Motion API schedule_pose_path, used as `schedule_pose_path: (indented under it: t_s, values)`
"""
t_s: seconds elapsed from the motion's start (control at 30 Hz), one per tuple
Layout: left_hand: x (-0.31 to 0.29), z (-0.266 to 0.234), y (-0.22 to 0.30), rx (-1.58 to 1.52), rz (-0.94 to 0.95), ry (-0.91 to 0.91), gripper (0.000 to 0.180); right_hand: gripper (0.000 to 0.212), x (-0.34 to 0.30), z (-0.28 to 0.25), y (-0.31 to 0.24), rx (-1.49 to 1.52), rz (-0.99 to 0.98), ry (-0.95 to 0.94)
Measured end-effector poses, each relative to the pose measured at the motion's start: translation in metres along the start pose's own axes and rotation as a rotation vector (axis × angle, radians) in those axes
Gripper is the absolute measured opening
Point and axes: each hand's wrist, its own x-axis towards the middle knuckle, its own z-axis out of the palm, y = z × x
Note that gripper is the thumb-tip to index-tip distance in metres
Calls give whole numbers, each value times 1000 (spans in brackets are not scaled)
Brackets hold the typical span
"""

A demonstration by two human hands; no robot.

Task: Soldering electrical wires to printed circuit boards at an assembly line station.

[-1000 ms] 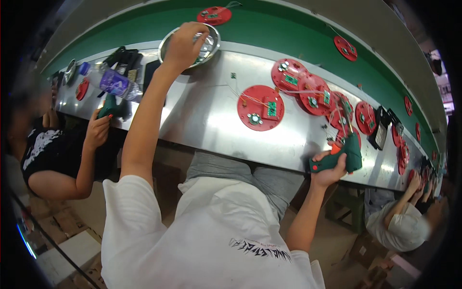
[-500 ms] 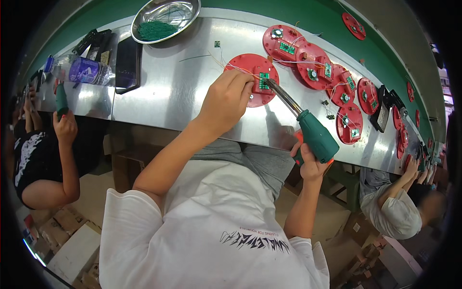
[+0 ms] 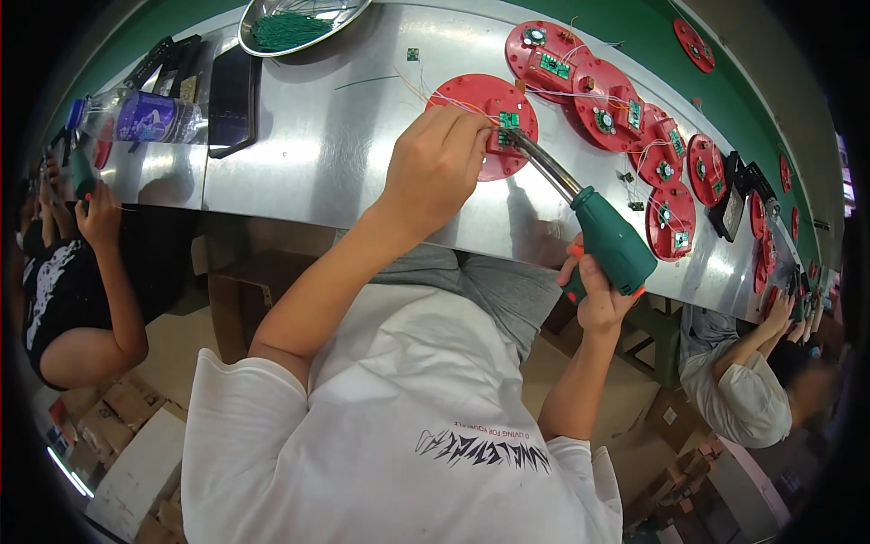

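Note:
A round red plastic disc (image 3: pixel 464 93) lies on the metal bench in front of me, with a small green circuit board (image 3: pixel 508 121) mounted on it. My left hand (image 3: pixel 437 161) rests over the disc's near left side, its fingertips pinched on a thin wire (image 3: pixel 470 107) beside the board. My right hand (image 3: pixel 601 288) is wrapped round the handle of a green soldering gun (image 3: pixel 614 238). Its metal barrel points up and left, and the tip is at the board. The exact contact point is too small to make out.
Several more red discs (image 3: pixel 605 104) with boards and wires overlap on the right. A metal bowl (image 3: pixel 349 20) of green wires sits at the back left, near a black tray (image 3: pixel 234 104) and a plastic bottle (image 3: pixel 149 118). Co-workers sit on both sides.
The view has shifted slightly, so the bench appears higher. My left hand still pinches at the board and the soldering gun tip stays there. The left co-worker's green tool has moved left.

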Motion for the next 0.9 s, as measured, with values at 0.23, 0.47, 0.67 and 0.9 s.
schedule_pose_path:
  t_s: [0.23, 0.47, 0.67, 0.9]
  values:
    - [-1, 0, -2, 11, 8, -14, 8, 34, 6, 5, -5, 186, 51, 109]
    - [-2, 2, -2, 13, 8, -16, 8, 38, -1, 1, 2, 228, -70, 111]
    - [-1, 1, -2, 21, 29, -13, 9, 36, -1, 4, 2, 202, -51, 116]
    - [-4, 1, -3, 22, 50, -11, 16, 36, -5, 5, 5, 215, -63, 140]
